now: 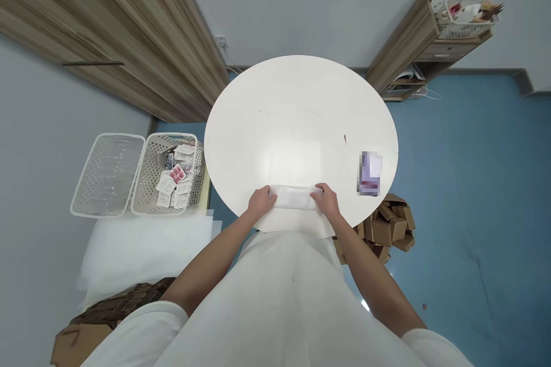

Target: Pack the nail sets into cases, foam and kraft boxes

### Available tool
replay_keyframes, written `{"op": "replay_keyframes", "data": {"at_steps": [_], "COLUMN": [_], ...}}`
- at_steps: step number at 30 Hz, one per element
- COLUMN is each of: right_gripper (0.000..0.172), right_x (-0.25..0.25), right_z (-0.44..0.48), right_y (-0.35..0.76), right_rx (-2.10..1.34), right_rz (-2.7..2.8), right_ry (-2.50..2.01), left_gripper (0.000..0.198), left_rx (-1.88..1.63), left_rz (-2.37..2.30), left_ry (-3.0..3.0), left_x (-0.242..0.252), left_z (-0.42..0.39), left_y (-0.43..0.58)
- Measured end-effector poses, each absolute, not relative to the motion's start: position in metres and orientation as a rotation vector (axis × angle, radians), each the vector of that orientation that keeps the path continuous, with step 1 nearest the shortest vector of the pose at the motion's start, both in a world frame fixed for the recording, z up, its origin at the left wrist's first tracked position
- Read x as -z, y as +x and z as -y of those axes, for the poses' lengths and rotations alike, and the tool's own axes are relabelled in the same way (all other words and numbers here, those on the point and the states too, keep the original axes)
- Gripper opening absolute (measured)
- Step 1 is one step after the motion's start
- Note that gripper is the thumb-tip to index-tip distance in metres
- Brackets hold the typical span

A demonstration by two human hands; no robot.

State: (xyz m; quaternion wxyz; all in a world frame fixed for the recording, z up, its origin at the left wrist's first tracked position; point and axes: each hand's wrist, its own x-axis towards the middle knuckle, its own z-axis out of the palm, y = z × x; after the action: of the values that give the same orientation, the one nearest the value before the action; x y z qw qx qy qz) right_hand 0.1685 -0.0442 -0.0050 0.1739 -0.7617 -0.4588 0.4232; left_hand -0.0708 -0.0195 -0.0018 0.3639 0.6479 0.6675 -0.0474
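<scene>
Both my hands grip a flat, folded white packing foam sheet (295,197) near the front edge of the round white table (301,92). My left hand (262,202) is closed on its left end, with the thumb and fingers at the fold. At the opposite end, my right hand (326,200) pinches the sheet in the same way. A thin, pale layer spreads over the table above and below the folded strip. Whether anything lies inside the fold is hidden. To the right on the table is a purple item (369,174), blurred into blocks.
Left of the table stand a white basket (140,183) of cards and packets, its lid (107,175), and a stack of white sheets (133,252). Cardboard boxes (390,226) lie on the floor at right. Wooden cabinets (142,40) flank the table.
</scene>
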Motion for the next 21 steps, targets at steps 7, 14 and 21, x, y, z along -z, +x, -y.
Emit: {"op": "replay_keyframes", "data": {"at_steps": [7, 14, 21], "right_gripper": [0.057, 0.064, 0.058], "right_x": [0.004, 0.000, 0.000], "right_z": [0.052, 0.050, 0.048], "right_y": [0.174, 0.170, 0.157], "right_rx": [-0.727, -0.781, -0.866], "right_rz": [1.473, 2.388, 2.509], "right_ry": [-2.116, -1.553, -1.605], "left_gripper": [0.045, 0.068, 0.060], "left_rx": [-0.098, 0.003, 0.082], "left_rz": [-1.817, -1.230, -1.162], "left_ry": [1.850, 2.362, 2.380], "left_x": [-0.009, -0.017, -0.009], "left_z": [0.030, 0.026, 0.024], "left_y": [-0.074, -0.060, -0.049]}}
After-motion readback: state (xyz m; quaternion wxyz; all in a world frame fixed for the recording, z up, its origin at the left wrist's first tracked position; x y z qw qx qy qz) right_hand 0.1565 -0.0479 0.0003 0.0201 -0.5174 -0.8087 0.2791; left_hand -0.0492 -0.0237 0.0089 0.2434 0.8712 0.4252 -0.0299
